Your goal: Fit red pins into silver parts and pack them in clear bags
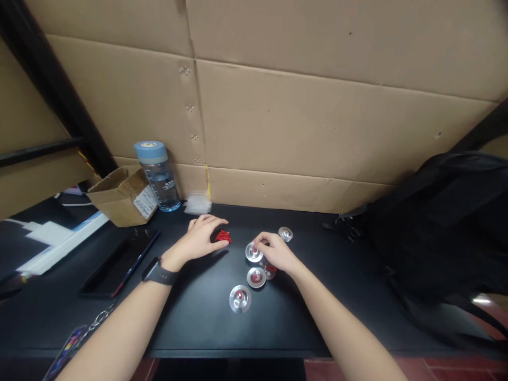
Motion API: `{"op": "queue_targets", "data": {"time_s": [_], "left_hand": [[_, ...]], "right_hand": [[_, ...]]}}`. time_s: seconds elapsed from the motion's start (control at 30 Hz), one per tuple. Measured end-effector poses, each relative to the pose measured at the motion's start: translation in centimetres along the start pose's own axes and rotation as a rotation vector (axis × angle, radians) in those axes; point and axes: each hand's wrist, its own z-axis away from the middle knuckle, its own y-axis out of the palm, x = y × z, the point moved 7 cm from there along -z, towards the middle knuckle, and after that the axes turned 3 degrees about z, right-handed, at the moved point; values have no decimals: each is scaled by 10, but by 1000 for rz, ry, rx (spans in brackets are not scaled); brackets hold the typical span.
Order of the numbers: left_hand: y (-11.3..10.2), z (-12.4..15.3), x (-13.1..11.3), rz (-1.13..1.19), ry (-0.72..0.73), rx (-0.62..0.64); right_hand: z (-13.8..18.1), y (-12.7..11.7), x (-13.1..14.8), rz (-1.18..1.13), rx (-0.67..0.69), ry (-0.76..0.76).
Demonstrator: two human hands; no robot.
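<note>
My left hand rests on the black table with thumb and fingers spread around a small heap of red pieces. To its right, my right hand has its fingertips pinched over a shiny round metal dish. A small red piece shows right at those fingertips. Closer to me lie a second metal dish and a third dish, each with something red at its middle. Another dish, partly under my right hand, has a red piece on it. One more dish sits behind my right hand.
At the back left stand a water bottle with a blue lid, an open cardboard box and a clear plastic bag. A phone, a white power strip and keys lie left. A black backpack fills the right side.
</note>
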Motion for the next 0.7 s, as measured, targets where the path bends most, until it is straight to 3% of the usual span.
{"op": "queue_targets", "data": {"time_s": [0.17, 0.3, 0.47, 0.7], "left_hand": [[-9, 3, -52, 4, 118, -209], [2, 9, -81, -57, 199, -286], [9, 11, -83, -80, 201, -316], [-3, 13, -87, 25, 231, -380]], "right_hand": [[2, -5, 4, -360, -143, 57], [10, 0, 16, -584, -155, 138], [15, 8, 28, -683, -121, 121], [16, 8, 36, -728, -53, -10]]}}
